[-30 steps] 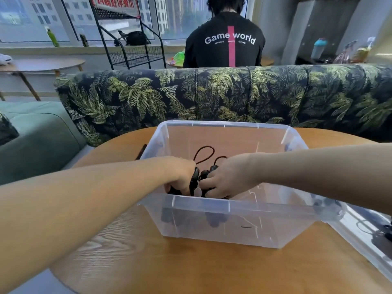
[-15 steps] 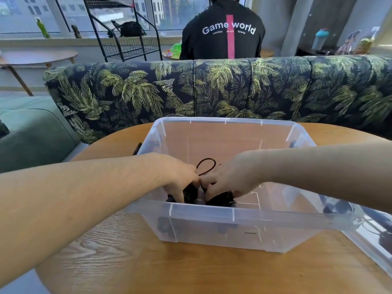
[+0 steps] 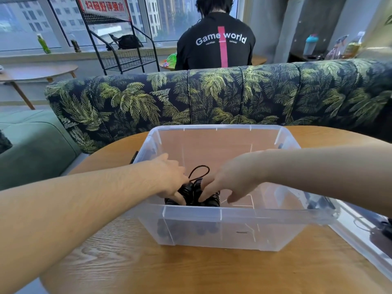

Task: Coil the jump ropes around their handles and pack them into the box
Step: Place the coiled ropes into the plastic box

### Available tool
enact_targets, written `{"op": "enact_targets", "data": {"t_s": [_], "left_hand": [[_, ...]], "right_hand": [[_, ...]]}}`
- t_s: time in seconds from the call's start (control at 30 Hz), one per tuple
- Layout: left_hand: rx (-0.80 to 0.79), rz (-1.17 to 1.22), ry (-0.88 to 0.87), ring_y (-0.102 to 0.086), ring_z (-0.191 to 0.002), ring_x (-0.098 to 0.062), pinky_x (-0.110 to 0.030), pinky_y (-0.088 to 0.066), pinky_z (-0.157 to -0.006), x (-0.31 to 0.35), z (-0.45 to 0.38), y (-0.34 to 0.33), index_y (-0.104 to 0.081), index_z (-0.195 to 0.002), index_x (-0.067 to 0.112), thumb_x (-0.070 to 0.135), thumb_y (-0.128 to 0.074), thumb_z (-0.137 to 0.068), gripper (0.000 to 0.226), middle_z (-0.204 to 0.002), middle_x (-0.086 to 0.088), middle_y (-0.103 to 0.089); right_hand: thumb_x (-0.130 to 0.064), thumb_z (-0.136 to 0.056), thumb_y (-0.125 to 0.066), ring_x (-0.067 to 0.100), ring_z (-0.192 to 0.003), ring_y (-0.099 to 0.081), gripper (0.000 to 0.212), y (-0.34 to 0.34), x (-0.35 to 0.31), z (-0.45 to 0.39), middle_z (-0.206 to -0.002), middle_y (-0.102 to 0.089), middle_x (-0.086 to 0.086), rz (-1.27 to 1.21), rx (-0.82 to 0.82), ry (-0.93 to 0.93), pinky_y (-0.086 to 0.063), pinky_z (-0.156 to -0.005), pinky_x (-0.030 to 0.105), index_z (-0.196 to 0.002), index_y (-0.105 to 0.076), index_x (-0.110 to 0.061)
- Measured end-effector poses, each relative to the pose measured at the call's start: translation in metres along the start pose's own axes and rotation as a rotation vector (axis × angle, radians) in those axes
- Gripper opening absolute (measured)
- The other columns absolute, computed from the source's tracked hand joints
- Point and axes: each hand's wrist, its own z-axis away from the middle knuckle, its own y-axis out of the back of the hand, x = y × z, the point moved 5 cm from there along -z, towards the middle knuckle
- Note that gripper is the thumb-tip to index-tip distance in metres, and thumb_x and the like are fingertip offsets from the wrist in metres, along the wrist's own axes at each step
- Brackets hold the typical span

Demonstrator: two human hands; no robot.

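Both arms reach fwd into clear box (image 3: 233, 217) on wood table (image 3: 148, 268). Left hand (image 3: 169, 179) & right hand (image 3: 231, 181), fingers curled down, grip coiled black jump rope (image 3: 192, 190) at box's near-left floor.

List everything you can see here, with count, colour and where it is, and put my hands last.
Coiled black jump ropes: number unclear, black, inside the box at its near left.
Clear plastic storage box: one, transparent, on the table.
Round wooden table: one, light brown, under the box.
Clear plastic lid: one, transparent, right of the box.
Palm-leaf sofa: one, dark with green leaves, behind the table.
Green sofa: one, far left.
Black wire rack: one, by the window.
Seated person in a black shirt: one, behind the sofa.
Left hand: fingers on the ropes.
Right hand: fingers on the ropes.
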Motion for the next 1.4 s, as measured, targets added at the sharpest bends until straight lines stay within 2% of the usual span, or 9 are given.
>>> {"op": "enact_targets", "data": {"t_s": [0.2,0.4,0.53,0.77,0.87,0.97,1.07,1.27,1.4], "left_hand": [[0.179,0.152,0.066,-0.053,-0.128,-0.024,-0.042,-0.047,-0.098,0.0,0.028,0.052,-0.048,-0.141,0.034,0.065,-0.045,-0.097,0.054,-0.141,0.006,-0.054],[0.464,0.223,0.147,-0.058,-0.119,-0.017,-0.036,-0.05,-0.095,0.03,0.05,0.13,-0.058,-0.126,0.039,0.055,-0.045,-0.1,0.034,-0.131,0.011,-0.061],[0.612,0.269,0.117,-0.062,-0.11,-0.02,-0.041,-0.054,-0.092,0.072,0.05,0.183,-0.062,-0.118,0.036,0.05,-0.046,-0.099,0.029,-0.121,0.008,-0.067],[0.791,0.313,-0.122,-0.06,-0.101,-0.017,-0.036,-0.052,-0.089,0.185,0.034,0.257,-0.063,-0.113,0.028,0.047,-0.054,-0.098,0.026,-0.109,0.006,-0.066],[0.806,0.296,-0.26,-0.058,-0.107,-0.017,-0.031,-0.049,-0.089,0.243,0.017,0.273,-0.057,-0.121,0.027,0.049,-0.06,-0.095,0.034,-0.118,0.005,-0.061],[0.803,0.296,-0.37,-0.052,-0.119,-0.013,-0.022,-0.041,-0.093,0.293,-0.008,0.278,-0.053,-0.13,0.027,0.054,-0.068,-0.089,0.052,-0.131,0.009,-0.057],[0.801,0.3,-0.429,-0.049,-0.126,-0.016,-0.037,-0.046,-0.102,0.329,-0.03,0.279,-0.047,-0.138,0.028,0.058,-0.073,-0.083,0.068,-0.136,0.007,-0.053],[0.831,0.132,-0.498,-0.051,-0.122,-0.018,-0.039,-0.049,-0.099,0.366,-0.063,0.274,-0.041,-0.146,0.027,0.056,-0.074,-0.08,0.079,-0.137,0.005,-0.055],[0.924,0.038,-0.507,-0.055,-0.112,-0.025,-0.043,-0.054,-0.084,0.368,-0.08,0.268,-0.049,-0.141,0.019,0.037,-0.075,-0.078,0.071,-0.128,-0.001,-0.061]], "right_hand": [[-0.036,-0.097,-0.057,0.024,-0.113,-0.059,0.055,0.01,0.003,0.048,-0.148,-0.045,-0.015,0.078,0.156,-0.115,-0.044,-0.082,0.033,-0.148,-0.037,-0.046],[-0.031,-0.099,-0.056,0.016,-0.119,-0.055,0.036,0.017,0.01,0.154,-0.132,-0.059,-0.011,0.044,0.47,-0.22,-0.048,-0.098,0.037,-0.134,-0.058,-0.034],[-0.03,-0.097,-0.058,0.016,-0.116,-0.055,0.031,-0.012,0.014,0.234,-0.126,-0.06,-0.009,0.001,0.568,-0.368,-0.048,-0.099,0.039,-0.128,-0.063,-0.033],[-0.041,-0.098,-0.052,0.005,-0.109,-0.056,0.03,-0.118,0.015,0.348,-0.127,-0.055,-0.022,-0.159,0.393,-0.639,-0.048,-0.093,0.03,-0.128,-0.056,-0.046],[-0.039,-0.099,-0.053,0.004,-0.101,-0.056,0.03,-0.164,0.015,0.382,-0.116,-0.054,-0.025,-0.269,0.342,-0.726,-0.047,-0.089,0.027,-0.127,-0.055,-0.049],[-0.037,-0.098,-0.055,0.007,-0.106,-0.057,0.033,-0.202,0.017,0.406,-0.125,-0.057,-0.021,-0.343,0.319,-0.761,-0.05,-0.095,0.032,-0.128,-0.055,-0.049],[-0.037,-0.097,-0.056,0.01,-0.114,-0.057,0.034,-0.233,0.021,0.423,-0.131,-0.058,-0.017,-0.426,0.331,-0.796,-0.048,-0.1,0.035,-0.129,-0.056,-0.048],[-0.046,-0.094,-0.06,0.014,-0.113,-0.059,0.04,-0.266,0.034,0.425,-0.13,-0.06,-0.012,-0.478,0.4,-0.858,-0.049,-0.1,0.036,-0.134,-0.054,-0.042],[-0.048,-0.095,-0.057,0.02,-0.107,-0.062,0.046,-0.275,0.045,0.41,-0.12,-0.067,-0.003,-0.384,0.392,-0.896,-0.052,-0.094,0.037,-0.138,-0.051,-0.037]]}}
